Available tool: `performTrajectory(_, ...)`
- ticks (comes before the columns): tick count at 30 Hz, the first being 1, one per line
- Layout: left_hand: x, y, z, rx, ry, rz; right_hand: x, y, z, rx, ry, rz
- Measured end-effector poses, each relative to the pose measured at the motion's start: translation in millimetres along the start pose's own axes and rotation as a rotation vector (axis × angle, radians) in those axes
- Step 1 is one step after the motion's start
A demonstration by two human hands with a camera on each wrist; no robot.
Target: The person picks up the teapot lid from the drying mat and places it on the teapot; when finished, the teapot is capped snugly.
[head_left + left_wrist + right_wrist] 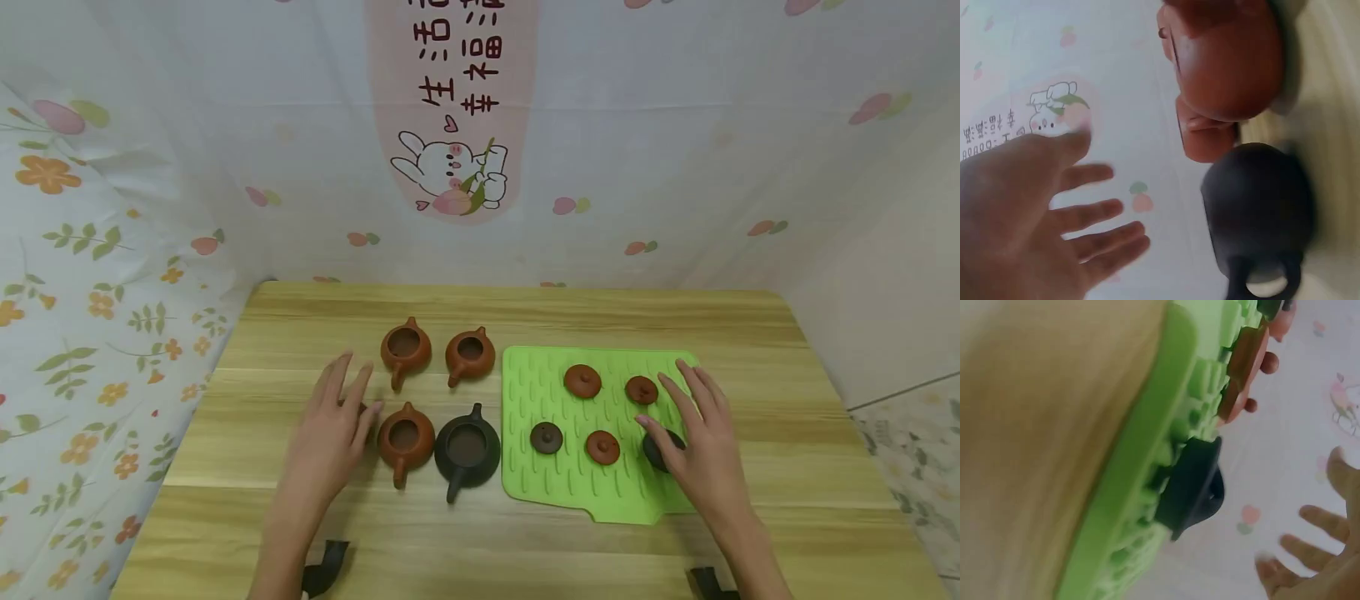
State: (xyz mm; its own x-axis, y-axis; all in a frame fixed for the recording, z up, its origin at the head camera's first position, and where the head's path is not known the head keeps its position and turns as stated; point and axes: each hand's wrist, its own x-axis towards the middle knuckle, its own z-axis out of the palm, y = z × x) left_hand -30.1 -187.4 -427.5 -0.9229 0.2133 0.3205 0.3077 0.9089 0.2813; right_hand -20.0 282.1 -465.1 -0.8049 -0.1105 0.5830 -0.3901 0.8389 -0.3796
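The wooden surface (525, 546) carries a green mat (517, 400), set toward its right edge; the left hand (326, 433), nearer the surface's left edge, has its fingers spread with nothing in them; the right hand (701, 450), over the mat's right edge, is likewise wide open and unladen; the black pot (467, 450) sits just beside the mat's left edge; the black lid (1190, 487) lies near the mat's right edge, apart from the right fingers; to lift it well, thumb and forefinger would best pinch its knob (1211, 503) from above, raising it straight and level off the ridges; the left hand would best brace a pot's body, since neighbours stand close enough to knock.
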Motion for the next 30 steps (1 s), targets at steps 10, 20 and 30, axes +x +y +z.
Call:
performTrajectory(10, -31.6, -4.7, -1.9, -0.096, 0.433, 0.027, -19.9, 11.5, -11.9, -0.003, -0.065, 0.127)
performTrajectory(20, -61.4, 11.6, 21.4, -0.109, 0.277, -0.102, -22.7, 15.5, -16.9, 0.010, -0.218, 0.227)
performTrajectory(30, -76.5, 11.2, 64.1, -0.026, -0.018, -0.123, -36.6, 23.7, -18.4, 0.046, -0.313, 0.315)
